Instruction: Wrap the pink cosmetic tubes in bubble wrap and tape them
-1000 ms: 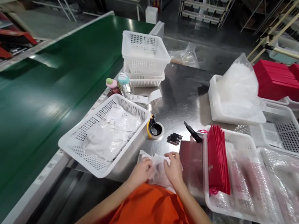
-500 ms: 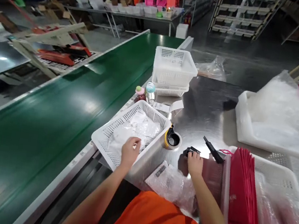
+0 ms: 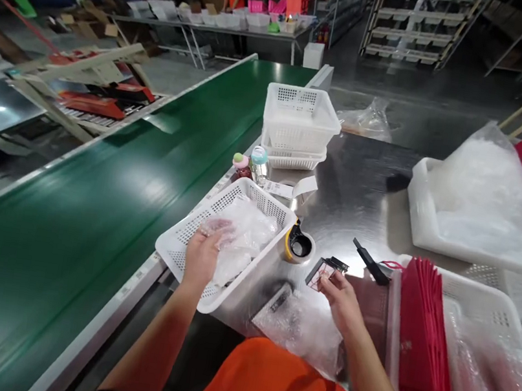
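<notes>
My left hand (image 3: 202, 253) is over the near white basket (image 3: 185, 243) and grips a clear plastic bag (image 3: 229, 240) lifted from the pile of bags inside. My right hand (image 3: 341, 299) holds a small dark card-like item (image 3: 320, 274) with a pinkish face, tilted up just above the steel table (image 3: 354, 190). Another small black piece (image 3: 339, 264) lies on the table beside it. A bubble-wrapped packet (image 3: 301, 322) lies at the table's near edge between my arms.
A tape roll (image 3: 299, 247) sits right of the basket, a black tool (image 3: 370, 262) beyond my right hand. Red paper bags (image 3: 422, 330) stand in a white tray at right. Stacked white baskets (image 3: 299, 119) at the back, green conveyor (image 3: 92, 209) on the left. A person in orange stands far back.
My left hand has closed on a clear bag in the basket and raised it. My right hand has picked the small dark item off the table and drawn it toward me.
</notes>
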Motion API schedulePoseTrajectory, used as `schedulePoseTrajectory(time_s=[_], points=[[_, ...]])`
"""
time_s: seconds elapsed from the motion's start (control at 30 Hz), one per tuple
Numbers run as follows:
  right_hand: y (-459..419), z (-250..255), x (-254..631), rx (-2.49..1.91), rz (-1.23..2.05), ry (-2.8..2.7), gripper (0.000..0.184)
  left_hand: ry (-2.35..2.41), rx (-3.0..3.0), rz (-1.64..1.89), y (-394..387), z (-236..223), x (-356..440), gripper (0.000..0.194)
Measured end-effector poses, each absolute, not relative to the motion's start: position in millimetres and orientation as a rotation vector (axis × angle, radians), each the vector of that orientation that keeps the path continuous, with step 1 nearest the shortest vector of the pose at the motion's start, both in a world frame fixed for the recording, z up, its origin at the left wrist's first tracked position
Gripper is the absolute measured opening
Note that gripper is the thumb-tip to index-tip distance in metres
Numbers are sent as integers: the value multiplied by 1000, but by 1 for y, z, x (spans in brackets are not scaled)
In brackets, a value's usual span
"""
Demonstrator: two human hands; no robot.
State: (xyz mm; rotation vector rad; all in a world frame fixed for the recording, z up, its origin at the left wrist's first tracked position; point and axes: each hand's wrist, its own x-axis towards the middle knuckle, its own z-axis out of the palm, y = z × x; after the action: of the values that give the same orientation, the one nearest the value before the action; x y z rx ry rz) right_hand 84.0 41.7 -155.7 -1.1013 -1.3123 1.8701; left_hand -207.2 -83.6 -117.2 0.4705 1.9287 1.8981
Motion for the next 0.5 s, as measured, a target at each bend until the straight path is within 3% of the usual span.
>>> schedulePoseTrajectory(time_s=[0.1, 0.23, 0.4, 0.5], points=[[11, -122, 68, -844, 2205, -954, 50, 1584, 258, 1924, -77, -99, -174, 27], [-11, -93, 63, -705, 2413, -784, 52, 1428, 248, 1849, -76, -88, -142, 29], [-21, -80, 66, -736, 2464, -696, 45, 1619, 641, 1888, -88, -85, -123, 17], [-27, -83, 58, -832, 2385, -779, 46, 1374, 592, 1879, -93, -86, -114, 29]])
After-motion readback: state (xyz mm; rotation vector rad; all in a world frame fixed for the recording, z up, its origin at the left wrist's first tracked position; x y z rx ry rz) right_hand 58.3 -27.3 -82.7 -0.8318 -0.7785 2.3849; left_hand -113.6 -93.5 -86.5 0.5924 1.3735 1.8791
